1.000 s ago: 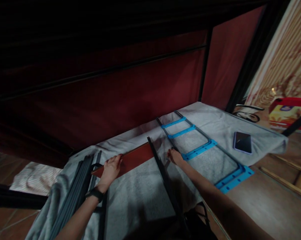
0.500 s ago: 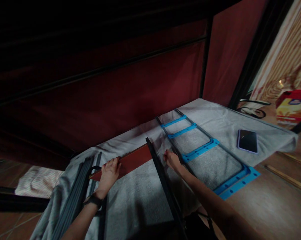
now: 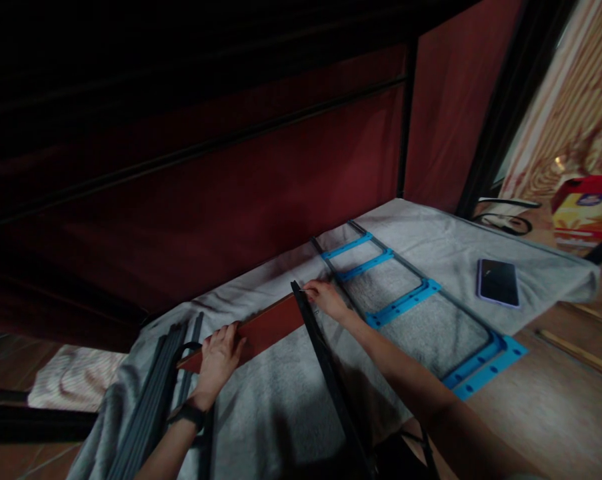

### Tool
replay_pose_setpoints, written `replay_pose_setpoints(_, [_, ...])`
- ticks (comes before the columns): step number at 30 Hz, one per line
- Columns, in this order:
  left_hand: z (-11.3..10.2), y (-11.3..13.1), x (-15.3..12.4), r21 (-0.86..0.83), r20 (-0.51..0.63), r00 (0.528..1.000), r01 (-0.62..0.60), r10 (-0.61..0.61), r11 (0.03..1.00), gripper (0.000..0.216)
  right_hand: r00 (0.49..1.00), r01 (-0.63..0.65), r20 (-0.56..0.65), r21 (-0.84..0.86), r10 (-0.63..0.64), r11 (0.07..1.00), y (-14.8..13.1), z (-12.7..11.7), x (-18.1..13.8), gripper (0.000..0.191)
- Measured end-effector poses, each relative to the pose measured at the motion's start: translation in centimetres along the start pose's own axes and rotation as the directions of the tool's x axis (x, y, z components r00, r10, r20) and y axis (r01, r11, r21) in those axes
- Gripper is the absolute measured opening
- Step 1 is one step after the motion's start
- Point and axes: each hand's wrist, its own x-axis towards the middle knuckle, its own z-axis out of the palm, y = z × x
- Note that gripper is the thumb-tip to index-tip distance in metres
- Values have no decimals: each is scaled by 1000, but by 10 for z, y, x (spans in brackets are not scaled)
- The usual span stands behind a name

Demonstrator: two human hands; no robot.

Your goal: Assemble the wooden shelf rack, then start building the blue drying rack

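Observation:
My left hand (image 3: 223, 353), with a dark watch on its wrist, grips a reddish-brown board (image 3: 275, 325) near its left end. The board's right end meets a long dark metal bar (image 3: 325, 367), which runs toward me at an angle. At the far end of this bar, my right hand (image 3: 325, 298) is closed in a pinch against its right side. A thin, light-coloured bit shows at the fingertips, too small to make out. The left end of the board lies by another dark bar (image 3: 207, 433), partly hidden behind my left arm.
Grey cloth (image 3: 275, 407) covers the work surface. Several grey bars (image 3: 148, 400) lie in a bundle at the left. To the right is a frame with blue crosspieces (image 3: 405, 303), then a phone (image 3: 499, 282). A red and yellow box (image 3: 587, 210) stands beyond, beside a dark red panel (image 3: 281, 193).
My right hand has moved up and left, from beside the dark bar to its far end. My left hand stays on the board.

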Motion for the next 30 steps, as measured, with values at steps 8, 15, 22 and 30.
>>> replay_pose_setpoints(8, [5,-3,1,-2,-27,1000,-4,4,1000,44,982,171,142,-352,-128,920,-14,-14,5,23])
replay_pose_setpoints(15, [-2,3,4,-82,-21,999,39,-41,996,38,965,218,219,-373,-143,902,-20,-20,10,26])
replay_pose_setpoints(22, [-12,7,7,-195,74,990,128,-116,972,31,965,192,247,-432,-89,881,-25,-9,14,31])
replay_pose_setpoints(30, [-13,12,5,-201,65,990,138,-127,970,31,997,55,69,-187,-42,981,-13,4,9,37])
